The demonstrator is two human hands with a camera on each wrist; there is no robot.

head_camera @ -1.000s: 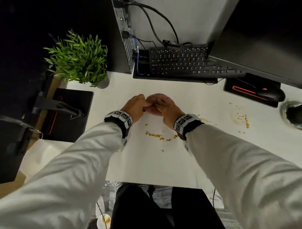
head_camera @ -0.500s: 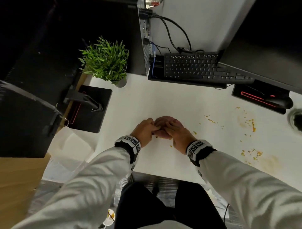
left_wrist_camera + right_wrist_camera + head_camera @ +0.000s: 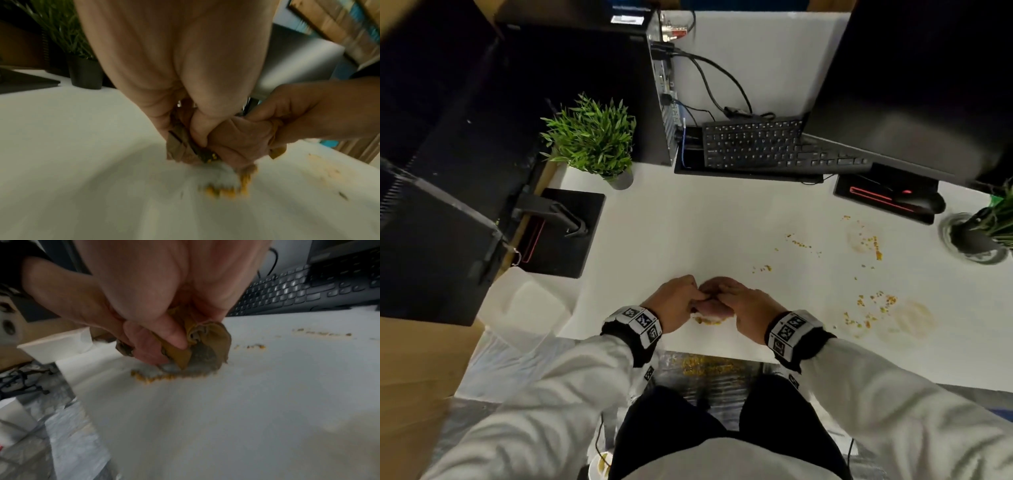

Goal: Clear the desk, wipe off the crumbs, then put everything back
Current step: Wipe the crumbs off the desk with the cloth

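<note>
Left hand (image 3: pixel 674 303) and right hand (image 3: pixel 748 313) both grip a bunched cloth (image 3: pixel 205 344) on the desk (image 3: pixel 688 240) near its front edge, over blurred crumbs (image 3: pixel 152 378). Cloth mostly hidden under fingers.

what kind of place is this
Most likely an office or home computer workstation: a black keyboard on a white desk, a black computer tower with cables, and a small green potted plant.

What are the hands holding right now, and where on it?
Both hold one crumpled brown cloth: left hand bunches its left end, right hand its right end, over the crumbs.
</note>
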